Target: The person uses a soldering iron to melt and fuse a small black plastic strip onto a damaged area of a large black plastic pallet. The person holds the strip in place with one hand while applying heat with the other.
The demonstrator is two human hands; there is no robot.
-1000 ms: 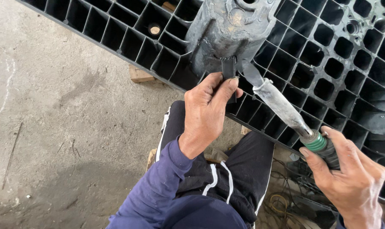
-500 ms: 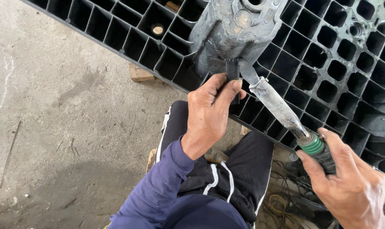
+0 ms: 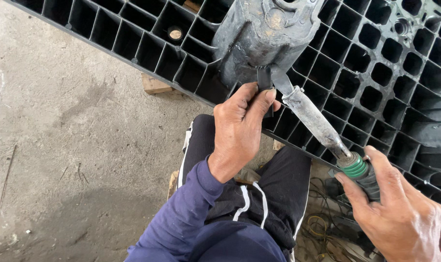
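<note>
Over bare concrete floor (image 3: 60, 145), left hand (image 3: 240, 131) is pinching a black plastic strip (image 3: 265, 82) while right hand (image 3: 400, 213) is gripping the grimy green-collared heating iron (image 3: 312, 119), whose tip could burn those fingers (image 3: 259, 104) if it slips.

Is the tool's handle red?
No, the tool has a green-ringed handle, gripped by the right hand.

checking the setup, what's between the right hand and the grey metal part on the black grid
In the head view, a long grey tool shaft with a green collar spans from the right hand to the grey metal part, over the black grid.
</note>
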